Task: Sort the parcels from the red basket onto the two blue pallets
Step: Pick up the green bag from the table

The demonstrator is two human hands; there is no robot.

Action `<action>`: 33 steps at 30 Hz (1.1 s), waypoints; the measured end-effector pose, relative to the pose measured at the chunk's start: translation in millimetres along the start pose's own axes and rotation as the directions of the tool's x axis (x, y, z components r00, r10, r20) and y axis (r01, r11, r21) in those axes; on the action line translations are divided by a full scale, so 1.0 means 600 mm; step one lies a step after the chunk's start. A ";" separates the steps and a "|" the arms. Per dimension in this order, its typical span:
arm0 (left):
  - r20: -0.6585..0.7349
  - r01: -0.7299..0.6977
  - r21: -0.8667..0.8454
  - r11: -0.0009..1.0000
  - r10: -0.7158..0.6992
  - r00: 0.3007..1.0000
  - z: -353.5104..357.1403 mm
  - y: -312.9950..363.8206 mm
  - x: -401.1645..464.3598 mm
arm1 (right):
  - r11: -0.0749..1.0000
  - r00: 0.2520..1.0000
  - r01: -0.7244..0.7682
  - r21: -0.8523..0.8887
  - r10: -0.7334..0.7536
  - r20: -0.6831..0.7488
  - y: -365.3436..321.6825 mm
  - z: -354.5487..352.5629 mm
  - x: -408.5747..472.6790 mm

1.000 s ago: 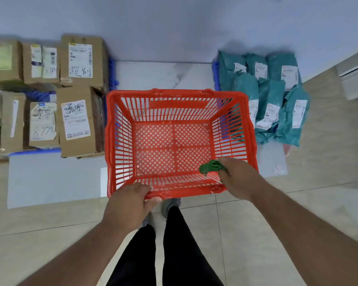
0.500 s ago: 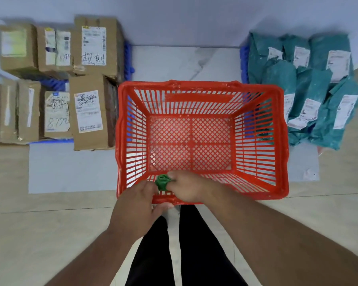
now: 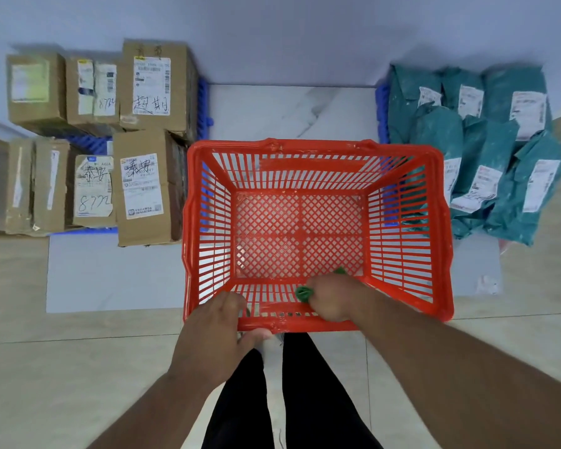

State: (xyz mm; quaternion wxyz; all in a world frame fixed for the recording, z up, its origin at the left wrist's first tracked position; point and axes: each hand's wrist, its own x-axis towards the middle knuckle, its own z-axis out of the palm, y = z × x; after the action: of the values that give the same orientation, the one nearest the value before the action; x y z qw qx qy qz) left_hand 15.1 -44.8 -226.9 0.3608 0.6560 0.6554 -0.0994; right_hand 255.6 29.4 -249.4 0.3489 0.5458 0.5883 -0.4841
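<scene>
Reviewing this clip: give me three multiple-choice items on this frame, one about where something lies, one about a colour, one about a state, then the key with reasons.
1. Where do the cardboard boxes lie relative to the red basket?
A. To its left
B. To its right
C. Inside it

2. What colour are the mailer bags to the basket's right?
A. Yellow
B. Teal green
C. White

3. What does the basket hold?
A. Several boxes
B. One bag
C. No parcels

Key:
1 A: the boxes sit stacked left of the basket.
2 B: every bag there is teal green with a white label.
3 C: the mesh floor shows bare; the left hand grips the near rim, and the right hand holds a green cloth.
</scene>
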 end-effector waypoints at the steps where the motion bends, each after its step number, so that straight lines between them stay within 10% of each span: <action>1: -0.005 0.010 -0.019 1.000 -0.010 1.000 0.001 0.000 0.000 | 0.999 0.999 0.034 0.005 -0.034 -0.009 -0.024 0.005 0.008; 10: -0.052 -0.044 -0.044 0.998 0.042 0.998 0.015 -0.013 0.003 | 0.925 0.953 0.302 0.230 -0.292 -0.079 -0.099 0.026 -0.012; 19: 0.002 -0.015 -0.074 0.997 0.015 1.000 0.005 -0.007 0.003 | 0.986 0.987 -0.160 -0.039 0.160 0.002 0.128 -0.026 -0.085; 25: 0.033 -0.016 -0.091 0.996 0.019 0.999 -0.002 -0.003 0.005 | 0.984 0.993 0.041 0.172 -0.021 -0.117 -0.021 0.010 -0.075; 29: 0.049 0.003 -0.132 0.991 0.003 0.999 -0.011 0.004 0.006 | 0.799 0.987 0.144 0.583 -0.074 -0.141 -0.102 0.011 -0.074; 33: 0.049 -0.017 -0.100 0.995 0.022 0.999 -0.040 0.019 0.001 | 0.390 0.964 0.165 0.906 0.131 -0.232 -0.072 -0.013 -0.132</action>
State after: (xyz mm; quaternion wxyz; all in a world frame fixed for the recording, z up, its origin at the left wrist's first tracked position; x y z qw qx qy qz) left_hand 17.7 -28.3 -206.3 0.4103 0.6408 0.6440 -0.0792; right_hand 227.2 15.6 -164.7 -0.0980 0.7006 0.2692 -0.6535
